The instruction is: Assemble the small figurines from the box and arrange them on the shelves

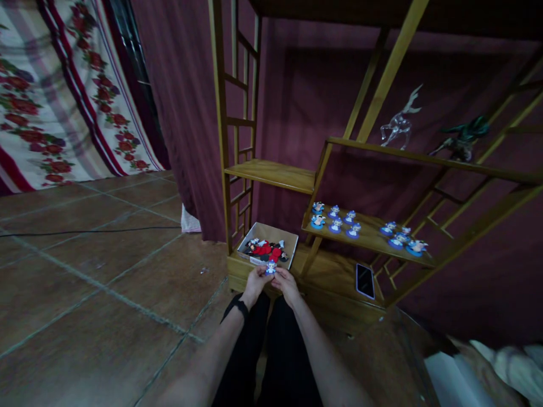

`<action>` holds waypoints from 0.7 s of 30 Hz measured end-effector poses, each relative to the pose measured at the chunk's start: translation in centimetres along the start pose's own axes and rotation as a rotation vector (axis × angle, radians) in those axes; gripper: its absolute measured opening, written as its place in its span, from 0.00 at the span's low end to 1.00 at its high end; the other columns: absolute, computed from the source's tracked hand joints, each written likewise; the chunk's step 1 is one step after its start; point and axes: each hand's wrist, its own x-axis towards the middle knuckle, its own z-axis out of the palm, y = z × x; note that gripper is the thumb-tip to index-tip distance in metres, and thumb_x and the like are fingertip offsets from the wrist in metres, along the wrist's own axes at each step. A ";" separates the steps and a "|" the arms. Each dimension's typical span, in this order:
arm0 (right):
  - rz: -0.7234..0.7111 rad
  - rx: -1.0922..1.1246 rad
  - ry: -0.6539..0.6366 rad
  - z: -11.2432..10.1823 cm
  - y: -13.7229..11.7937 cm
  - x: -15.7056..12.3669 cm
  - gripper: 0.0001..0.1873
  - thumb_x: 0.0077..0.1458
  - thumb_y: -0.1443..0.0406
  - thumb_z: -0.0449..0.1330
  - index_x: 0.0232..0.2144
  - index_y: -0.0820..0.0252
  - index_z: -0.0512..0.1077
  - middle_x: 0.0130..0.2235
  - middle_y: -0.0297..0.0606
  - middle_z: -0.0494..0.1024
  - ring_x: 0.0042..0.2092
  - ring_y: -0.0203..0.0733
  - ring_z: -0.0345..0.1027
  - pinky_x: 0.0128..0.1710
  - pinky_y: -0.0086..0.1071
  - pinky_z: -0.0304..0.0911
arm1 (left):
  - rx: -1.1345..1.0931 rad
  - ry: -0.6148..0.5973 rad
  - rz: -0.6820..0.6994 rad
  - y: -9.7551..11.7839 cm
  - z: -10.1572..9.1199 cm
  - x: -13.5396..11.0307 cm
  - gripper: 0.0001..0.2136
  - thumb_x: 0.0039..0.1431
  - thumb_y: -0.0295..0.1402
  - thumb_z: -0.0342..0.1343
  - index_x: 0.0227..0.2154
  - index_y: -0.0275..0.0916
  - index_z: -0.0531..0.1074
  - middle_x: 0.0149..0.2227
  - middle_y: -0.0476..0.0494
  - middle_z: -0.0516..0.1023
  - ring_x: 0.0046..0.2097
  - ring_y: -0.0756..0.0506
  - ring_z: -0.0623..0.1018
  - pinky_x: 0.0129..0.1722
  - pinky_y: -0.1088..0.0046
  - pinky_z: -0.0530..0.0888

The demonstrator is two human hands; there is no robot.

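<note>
A small white and purple figurine (270, 268) is held upright between my two hands, just in front of a white box. My left hand (255, 282) pinches it from the left side, and my right hand (286, 281) grips it from the right. Behind them, the open box (289, 244) holds several figurines (268, 249) in red, black and white, lying jumbled. On the shelf to the right stand several similar purple figurines (335, 225), along with blue-based figurines (318, 221), set out in groups.
A wooden display rack (271, 174) rises in front of me. A phone (365, 281) lies on its bottom board. Higher up are a clear deer figurine (399, 127) and a dark statuette (463, 139). At lower right, a person's arm (487, 367) shows beside a pale box (452, 380).
</note>
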 end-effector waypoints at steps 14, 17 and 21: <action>0.079 0.057 0.054 -1.2 0.1 1.4 0.19 0.34 0.58 0.67 0.32 0.59 0.71 0.31 0.35 0.77 0.32 0.38 0.71 0.37 0.34 0.66 | 0.049 0.019 -0.022 -2.0 1.7 1.7 0.18 0.30 0.31 0.66 0.27 0.36 0.67 0.26 0.50 0.72 0.29 0.50 0.72 0.34 0.72 0.69; 0.083 0.044 0.064 -1.1 0.0 1.3 0.18 0.34 0.59 0.66 0.31 0.58 0.71 0.30 0.34 0.77 0.32 0.38 0.71 0.36 0.34 0.66 | 0.078 0.015 0.006 -2.3 1.7 1.7 0.17 0.31 0.30 0.66 0.26 0.36 0.67 0.26 0.51 0.72 0.30 0.50 0.72 0.34 0.72 0.69; 0.071 -0.006 0.073 -1.0 -0.1 1.0 0.18 0.33 0.59 0.66 0.30 0.58 0.71 0.30 0.33 0.76 0.31 0.37 0.71 0.36 0.34 0.66 | 0.139 0.031 0.061 -2.6 1.4 1.6 0.16 0.31 0.27 0.65 0.27 0.37 0.67 0.27 0.51 0.72 0.31 0.50 0.72 0.37 0.71 0.69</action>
